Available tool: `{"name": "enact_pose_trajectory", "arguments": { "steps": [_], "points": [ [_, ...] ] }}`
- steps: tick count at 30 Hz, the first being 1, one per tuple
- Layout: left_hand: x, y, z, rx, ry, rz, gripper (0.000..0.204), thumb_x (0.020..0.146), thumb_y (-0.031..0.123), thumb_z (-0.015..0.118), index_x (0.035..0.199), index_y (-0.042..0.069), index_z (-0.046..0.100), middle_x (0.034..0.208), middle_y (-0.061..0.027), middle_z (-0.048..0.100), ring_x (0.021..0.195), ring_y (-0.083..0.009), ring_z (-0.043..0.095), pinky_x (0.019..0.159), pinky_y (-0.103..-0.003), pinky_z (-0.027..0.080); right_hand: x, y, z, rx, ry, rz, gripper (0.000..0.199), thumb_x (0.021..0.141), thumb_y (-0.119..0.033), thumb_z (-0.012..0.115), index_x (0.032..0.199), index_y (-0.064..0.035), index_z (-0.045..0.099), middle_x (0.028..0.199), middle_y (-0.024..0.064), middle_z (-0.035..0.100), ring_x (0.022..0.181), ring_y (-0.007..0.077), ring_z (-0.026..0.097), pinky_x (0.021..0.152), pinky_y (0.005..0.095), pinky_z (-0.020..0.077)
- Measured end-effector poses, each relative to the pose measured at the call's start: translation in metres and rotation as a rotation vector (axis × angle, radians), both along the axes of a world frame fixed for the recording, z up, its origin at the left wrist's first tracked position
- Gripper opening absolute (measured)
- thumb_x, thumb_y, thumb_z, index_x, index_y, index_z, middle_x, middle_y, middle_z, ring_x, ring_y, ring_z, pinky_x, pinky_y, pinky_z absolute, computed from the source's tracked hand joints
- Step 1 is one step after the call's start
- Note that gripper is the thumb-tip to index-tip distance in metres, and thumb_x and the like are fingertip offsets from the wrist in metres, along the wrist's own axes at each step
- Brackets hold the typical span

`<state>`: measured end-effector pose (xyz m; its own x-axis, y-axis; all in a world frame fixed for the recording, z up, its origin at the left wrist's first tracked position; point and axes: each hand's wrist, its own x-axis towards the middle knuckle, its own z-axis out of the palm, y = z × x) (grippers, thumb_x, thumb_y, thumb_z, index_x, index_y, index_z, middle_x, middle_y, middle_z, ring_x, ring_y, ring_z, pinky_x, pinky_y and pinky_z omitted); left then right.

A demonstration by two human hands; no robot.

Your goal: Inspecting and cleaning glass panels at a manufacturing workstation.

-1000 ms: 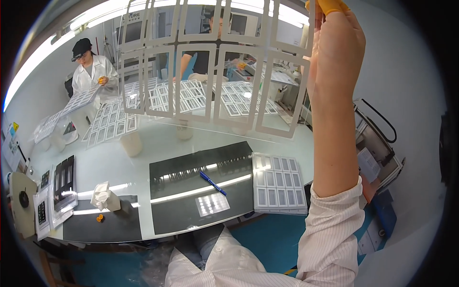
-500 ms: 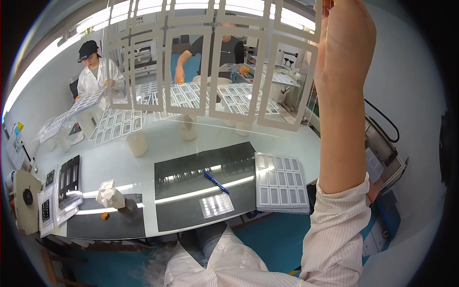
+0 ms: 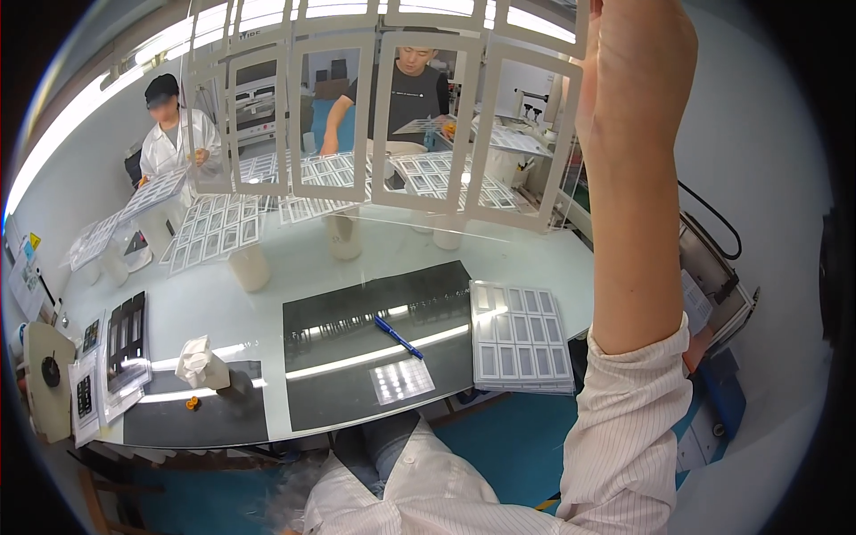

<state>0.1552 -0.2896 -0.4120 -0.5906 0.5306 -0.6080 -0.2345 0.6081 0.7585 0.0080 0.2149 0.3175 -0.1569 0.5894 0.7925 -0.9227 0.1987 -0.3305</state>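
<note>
Right hand (image 3: 637, 71): raised high, closed, to all appearance, on the right-hand edge of a large clear sheet (image 3: 381, 116); the fingertips run out of view at the top, so the exact pinch cannot be confirmed. Left hand: not visible; its state cannot be told.

The clear sheet is held up in the air above the far part of the pale table (image 3: 535, 259), extending leftward from the right hand, the only hand seen near it. It bears rows of off-white rectangular frames, each with its long axis roughly upright. The sheet's own long axis cannot be established — its upper part is cut off. Its lower edge hangs free, over sheets propped on white cups (image 3: 250, 267).

Well below the sheet, a blue pen (image 3: 399, 337) lies aslant on a dark mat (image 3: 374, 308). A stack of framed sheets (image 3: 520, 343) sits at the mat's right side, nearer the right forearm. Beyond the table are two co-workers — one in a white coat (image 3: 174, 147), one in a dark shirt (image 3: 410, 100).
</note>
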Motion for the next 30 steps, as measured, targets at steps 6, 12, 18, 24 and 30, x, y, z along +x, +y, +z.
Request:
{"name": "enact_pose_trajectory", "arguments": {
  "steps": [6, 12, 18, 24, 30],
  "points": [
    [-0.048, 0.068, 0.170, -0.636, 0.120, -0.260, 0.025, 0.074, 0.024, 0.051, 0.071, 0.002, 0.063, 0.066, -0.0135, 0.062, 0.057, -0.0274, 0.060, 0.057, -0.036, 0.050, -0.004, 0.012, 0.003, 0.194, 0.110, 0.007, 0.012, 0.085, -0.014, 0.051, 0.083, -0.0036, 0.056, 0.073, 0.0016, 0.051, 0.069, 0.0106, 0.044, 0.072, 0.0223, 0.0344],
    [-0.086, 0.144, 0.271, -0.700, 0.843, -0.069, 0.027, 0.077, 0.028, 0.056, 0.067, 0.003, 0.060, 0.069, -0.0176, 0.060, 0.065, -0.0356, 0.058, 0.061, -0.044, 0.046, -0.007, -0.001, -0.002, 0.115, 0.050, -0.095, 0.014, 0.087, -0.015, 0.050, 0.079, -0.0045, 0.056, 0.069, -0.0003, 0.049, 0.065, 0.0074, 0.041, 0.064, 0.0206, 0.0332],
    [-0.123, 0.215, 0.395, -0.183, 1.235, 0.246, 0.018, 0.074, 0.013, 0.063, 0.067, -0.002, 0.056, 0.061, -0.0150, 0.055, 0.055, -0.0327, 0.053, 0.050, -0.037, 0.041, -0.007, 0.032, -0.017, 0.174, -0.049, -0.285, 0.022, 0.083, -0.009, 0.048, 0.100, 0.0034, 0.055, 0.083, 0.0085, 0.056, 0.080, 0.0127, 0.053, 0.083, 0.0244, 0.0395],
    [-0.146, 0.239, 0.436, 0.315, 1.217, 0.459, 0.013, 0.076, 0.003, 0.063, 0.068, -0.003, 0.055, 0.059, -0.0077, 0.051, 0.049, -0.0121, 0.044, 0.046, -0.023, 0.035, -0.003, 0.028, -0.021, 0.191, 0.002, -0.106, 0.026, 0.081, -0.008, 0.048, 0.102, 0.0046, 0.056, 0.090, 0.0091, 0.057, 0.085, 0.0136, 0.052, 0.089, 0.0253, 0.0372],
    [-0.158, 0.254, 0.484, 0.727, 1.318, 0.608, 0.011, 0.081, 0.009, 0.060, 0.077, -0.001, 0.058, 0.059, -0.0046, 0.053, 0.047, -0.0109, 0.044, 0.045, -0.022, 0.034, 0.000, 0.021, -0.022, 0.103, -0.026, -0.045, 0.016, 0.085, -0.015, 0.056, 0.084, 0.0001, 0.052, 0.078, 0.0051, 0.045, 0.072, 0.0126, 0.042, 0.080, 0.0241, 0.0352]
  ]
}}
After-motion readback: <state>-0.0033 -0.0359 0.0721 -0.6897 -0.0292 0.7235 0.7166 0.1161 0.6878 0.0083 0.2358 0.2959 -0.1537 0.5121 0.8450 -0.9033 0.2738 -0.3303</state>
